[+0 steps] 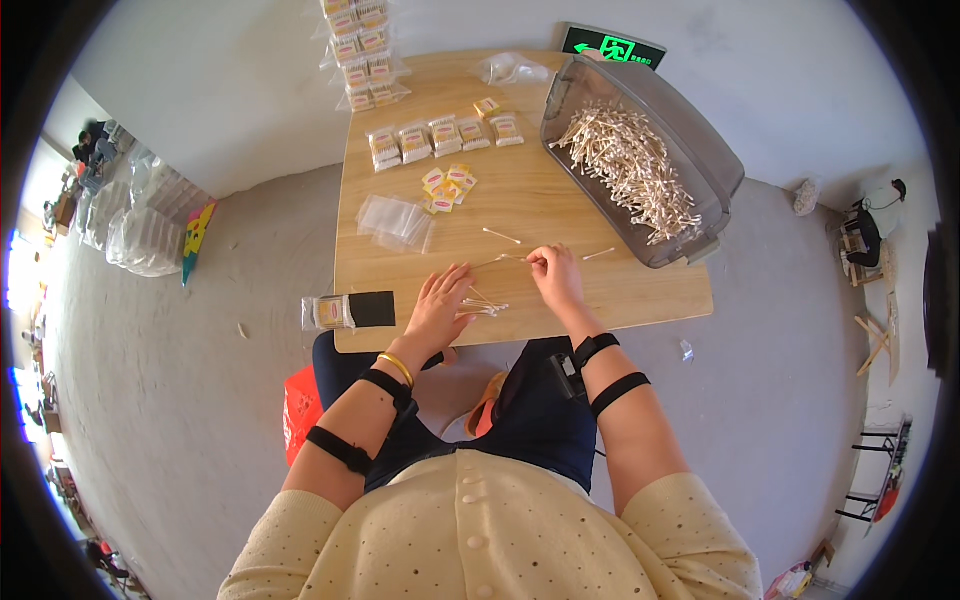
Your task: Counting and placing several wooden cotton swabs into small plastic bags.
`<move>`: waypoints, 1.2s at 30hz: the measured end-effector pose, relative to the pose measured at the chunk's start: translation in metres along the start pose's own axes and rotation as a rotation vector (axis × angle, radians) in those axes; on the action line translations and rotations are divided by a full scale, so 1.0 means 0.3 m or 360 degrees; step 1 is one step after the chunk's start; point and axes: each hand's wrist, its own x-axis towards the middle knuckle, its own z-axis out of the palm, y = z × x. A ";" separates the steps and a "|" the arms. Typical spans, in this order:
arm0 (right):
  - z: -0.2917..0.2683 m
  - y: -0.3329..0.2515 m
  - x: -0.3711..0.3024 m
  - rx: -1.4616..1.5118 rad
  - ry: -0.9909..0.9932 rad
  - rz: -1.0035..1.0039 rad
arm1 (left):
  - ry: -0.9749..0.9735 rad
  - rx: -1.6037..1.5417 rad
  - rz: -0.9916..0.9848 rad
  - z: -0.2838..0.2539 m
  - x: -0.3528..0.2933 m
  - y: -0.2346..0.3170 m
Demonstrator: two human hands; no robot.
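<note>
My left hand lies low over the wooden table with its fingers stretched out. Beside its thumb is a small bunch of cotton swabs, partly hidden by the hand. My right hand is closed in a pinch on a cotton swab that points toward the left fingertips. Loose swabs lie near the right hand: one cotton swab above it and another to its right. A large grey plastic bin stands at the right with a heap of cotton swabs inside.
Clear plastic bags and yellow-white cards lie left of centre. Behind them is a row of filled packs; more packs hang at the far left. A filled pack and black pad sit at the near-left edge.
</note>
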 end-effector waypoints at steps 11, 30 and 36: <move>-0.054 0.022 -0.001 0.0095 -0.0084 -0.0050 | -0.0024 -0.0031 -0.0008 -0.001 -0.008 0.002; -0.045 0.028 -0.046 -0.0009 0.0047 -0.0029 | -0.0086 -0.0069 -0.0039 -0.007 -0.005 -0.003; -0.058 0.012 -0.052 0.0024 0.0001 -0.0037 | -0.0081 -0.0073 -0.0022 -0.006 -0.006 -0.003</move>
